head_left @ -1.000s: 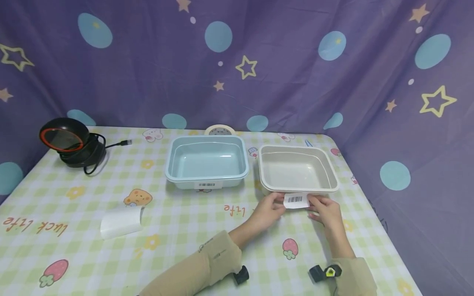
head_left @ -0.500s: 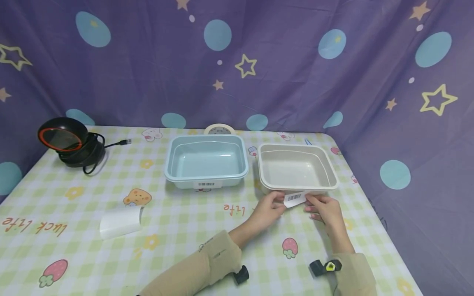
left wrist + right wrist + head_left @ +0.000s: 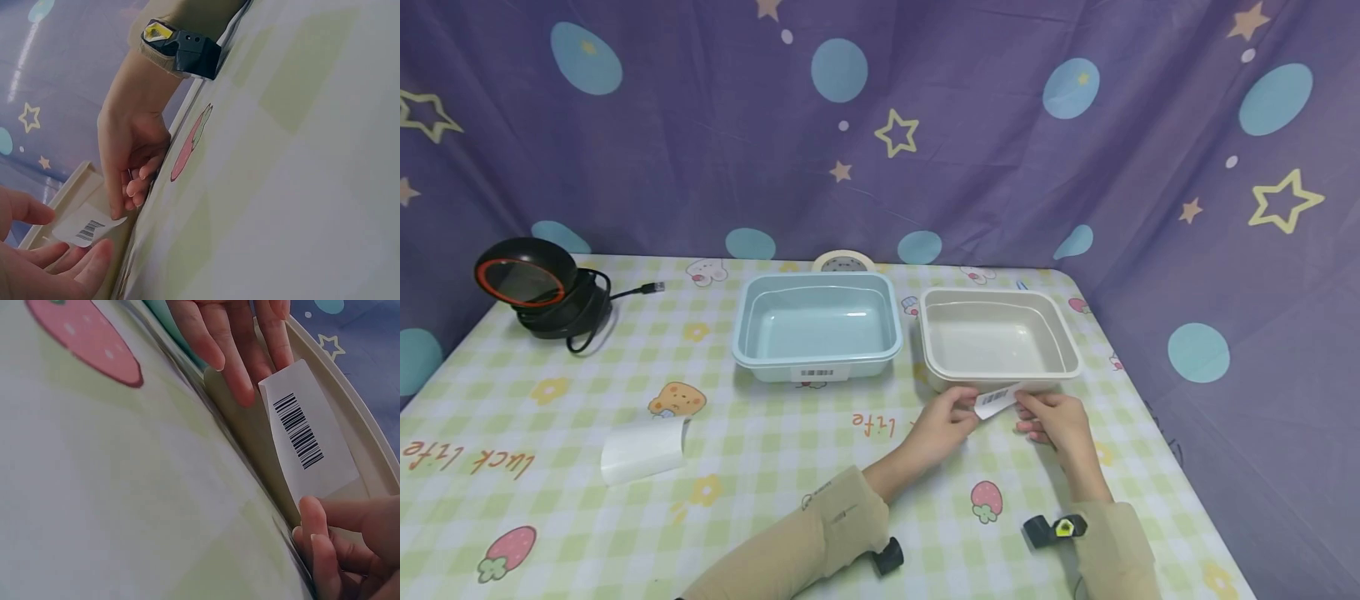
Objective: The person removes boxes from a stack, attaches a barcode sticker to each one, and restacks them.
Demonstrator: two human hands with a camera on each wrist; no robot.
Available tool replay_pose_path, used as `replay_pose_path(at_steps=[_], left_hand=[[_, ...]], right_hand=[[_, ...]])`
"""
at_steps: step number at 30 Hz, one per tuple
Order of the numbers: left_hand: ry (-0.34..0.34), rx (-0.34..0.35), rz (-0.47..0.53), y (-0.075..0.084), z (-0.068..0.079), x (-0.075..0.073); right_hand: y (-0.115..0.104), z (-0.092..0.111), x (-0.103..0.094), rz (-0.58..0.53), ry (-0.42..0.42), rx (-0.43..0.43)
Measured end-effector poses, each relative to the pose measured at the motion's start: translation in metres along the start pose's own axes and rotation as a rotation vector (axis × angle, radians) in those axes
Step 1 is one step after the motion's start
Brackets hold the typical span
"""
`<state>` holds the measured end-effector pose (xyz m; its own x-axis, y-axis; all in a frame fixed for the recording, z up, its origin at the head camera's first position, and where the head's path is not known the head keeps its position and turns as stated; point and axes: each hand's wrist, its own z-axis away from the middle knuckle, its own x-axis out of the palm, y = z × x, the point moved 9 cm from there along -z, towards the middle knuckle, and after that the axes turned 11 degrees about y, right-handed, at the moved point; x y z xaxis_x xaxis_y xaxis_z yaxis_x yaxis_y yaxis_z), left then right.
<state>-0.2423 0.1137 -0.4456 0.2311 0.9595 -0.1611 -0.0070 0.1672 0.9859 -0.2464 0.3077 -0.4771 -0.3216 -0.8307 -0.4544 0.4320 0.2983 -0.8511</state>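
A white barcode label point(image 3: 997, 401) lies against the front wall of the cream plastic bin point(image 3: 932, 350), just under its rim, with one long edge curling away. At the label's right end my right hand point(image 3: 1058, 421) pinches a lower corner between thumb and finger, clearly seen in the right wrist view. My left hand point(image 3: 938, 427) is at the opposite end. Its fingers point(image 3: 215, 331) are mostly straight, the fingertips right at the label's edge. To the left, a light blue bin point(image 3: 891, 333) carries a similar barcode label point(image 3: 818, 372) on its front.
A curled blank white sheet point(image 3: 643, 452) lies on the checked tablecloth point(image 3: 760, 467) at left. Farther back stands a black round device point(image 3: 542, 287) with a coiled cable and USB plug point(image 3: 652, 288). A round cream object point(image 3: 843, 260) sits behind the blue bin. A purple curtain point(image 3: 700, 125) hangs behind.
The label has gone from nearly level to slanted, its right end now higher. My right hand has shifted slightly left and up with that corner; my left hand has barely moved.
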Motion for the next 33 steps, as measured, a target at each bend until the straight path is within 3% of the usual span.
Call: replay_pose_path(at_steps=[20, 28, 33], left_hand=[[-0.013, 0.022, 0.011, 0.004, 0.001, -0.001], [-0.007, 0.018, 0.002, 0.002, 0.000, -0.003], [-0.010, 0.027, 0.006, 0.002, -0.001, -0.003]], right_hand=[[-0.005, -0.015, 0.003, 0.155, 0.023, -0.074], [-0.003, -0.009, 0.007, 0.022, -0.066, -0.013], [-0.011, -0.003, 0.008, -0.083, -0.160, -0.060]])
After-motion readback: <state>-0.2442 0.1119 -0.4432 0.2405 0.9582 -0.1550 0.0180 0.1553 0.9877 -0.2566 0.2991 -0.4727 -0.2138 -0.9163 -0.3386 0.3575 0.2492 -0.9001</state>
